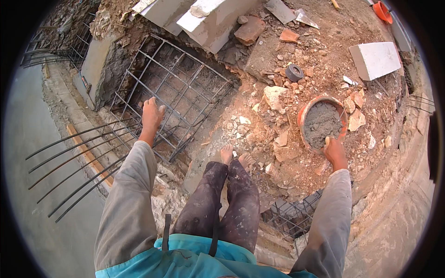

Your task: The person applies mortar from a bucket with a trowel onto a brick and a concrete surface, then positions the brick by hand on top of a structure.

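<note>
My left hand (151, 116) is over the near part of a steel rebar cage (172, 76). Its fingers are a little apart and hold nothing; whether they touch the bars I cannot tell. On the right, my right hand (334, 150) is closed at the near rim of a round orange bucket (302, 121). A short pale handle end shows at its fingers, but the rest of that tool cannot be made out. Grey wet mortar (322, 123) fills much of the bucket, which stands on rubble.
Long bent rebar rods (76, 155) stick out at left, above a wooden strip (85, 153). White blocks (218, 23) lie at the far edge; another white block (375, 60) is at right. A dark tape roll (294, 72) sits among broken stones. More rebar mesh (294, 215) shows below.
</note>
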The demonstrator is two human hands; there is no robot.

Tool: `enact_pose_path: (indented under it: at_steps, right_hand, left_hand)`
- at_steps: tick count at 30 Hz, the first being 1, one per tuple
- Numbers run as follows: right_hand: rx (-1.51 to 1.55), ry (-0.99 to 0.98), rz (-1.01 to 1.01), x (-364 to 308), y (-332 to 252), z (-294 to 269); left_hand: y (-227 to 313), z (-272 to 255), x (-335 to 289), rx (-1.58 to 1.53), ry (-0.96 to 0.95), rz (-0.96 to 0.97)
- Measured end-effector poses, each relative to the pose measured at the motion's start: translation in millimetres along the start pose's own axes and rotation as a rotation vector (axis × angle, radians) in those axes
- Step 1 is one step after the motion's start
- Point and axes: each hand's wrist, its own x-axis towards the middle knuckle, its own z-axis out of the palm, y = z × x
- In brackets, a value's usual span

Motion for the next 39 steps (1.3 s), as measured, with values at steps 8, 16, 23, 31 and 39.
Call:
enact_pose_path:
  at_steps: [8,16,23,31,39]
  right_hand:
    - [0.016,-0.038,0.021,13,14,19]
    - [0.092,-0.069,-0.024,8,12,10]
    - [0.022,-0.087,-0.071,10,24,19]
    - [-0.021,-0.005,-0.096,8,20,16]
    - [0.091,0.077,0.013,-71,55,-27]
  left_hand:
    - [179,-1,195,0.361,0.182,0.410]
    - [170,6,251,0.501,0.203,0.526]
    - [186,-7,254,0.544,0.007,0.457]
    - [182,-12,261,0.521,-0.075,0.437]
    - [212,-21,243,0.491,-0.135,0.420]
